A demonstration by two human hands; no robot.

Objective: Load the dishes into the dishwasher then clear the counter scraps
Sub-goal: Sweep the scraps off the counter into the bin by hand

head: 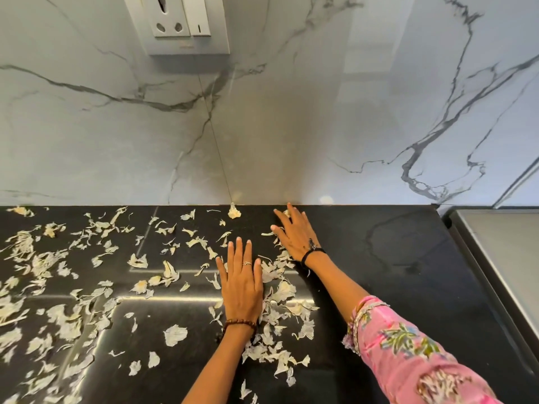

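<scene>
Pale, papery garlic-skin scraps (73, 287) lie scattered over the black counter (393, 272), thickest on the left and in a band (280, 325) between my two hands. My left hand (242, 287) lies flat on the counter, fingers straight and pointing at the wall, scraps along its right side. My right hand (294, 234) also lies flat with straight, spread fingers near the back wall, its fingertips touching a few scraps. Neither hand holds anything.
A white marble-patterned wall (291, 126) rises right behind the counter, with a socket and switch plate (180, 21) high up. A grey metal surface (501, 258) adjoins the counter at the right edge. One larger scrap (234, 212) sits against the wall.
</scene>
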